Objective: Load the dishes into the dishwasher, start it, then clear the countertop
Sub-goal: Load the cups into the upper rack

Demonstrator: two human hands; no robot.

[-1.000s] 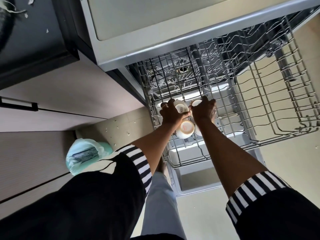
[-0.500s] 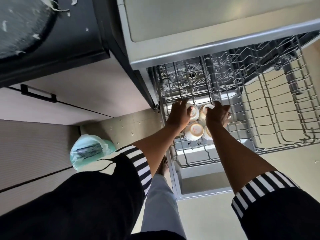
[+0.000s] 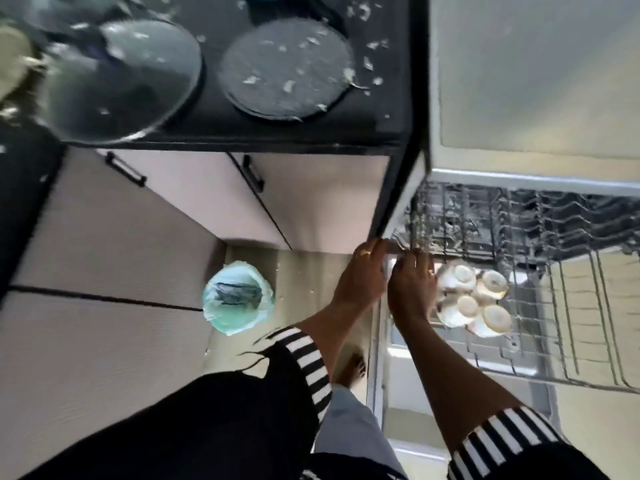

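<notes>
You are laying your left hand and right hand side by side on the left edge of the pulled-out rack. The fingers of both are stretching out over the rim wire and holding nothing, though blur is hiding the fingertips. Just beside the right hand, four cups are sitting upside down in a cluster near that left edge, so loading is under way. The rest of the rack is showing bare wire. The countertop is carrying a dark plate, a glass lid and scattered scraps, so further loading, starting the machine and clearing are, by this evidence, all remaining.
</notes>
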